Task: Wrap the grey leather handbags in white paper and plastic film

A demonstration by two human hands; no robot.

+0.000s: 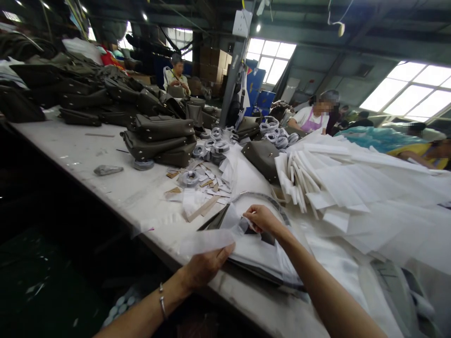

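Here, one dark bag [218,217] and one white sheet [202,241] up close

The bag, a single piece, lies on the surface [121,188] right under the fingers, its near face covered with white wrapping [259,253]. The left hand [208,265] has its fingers curled on the lower edge of the sheet, one bracelet [161,303] behind them at the wrist. The right hand [262,219] pinches one filmy piece [240,227] — whether it belongs to the same sheet, I cannot tell. One curved strap [286,217] arches just beyond the right fingers.

Farther off, past the left fingers, come one coiled roll [190,184] and card slips [203,208] too many to count; beyond those stands a pile of at least three stacked bags [164,129]. White foam sheets [327,173], dozens perhaps, spread to the right of the right fingers. Three people show well beyond both hands: one in pale yellow [179,80], one in a purple apron [312,121], one in brighter yellow [405,152].
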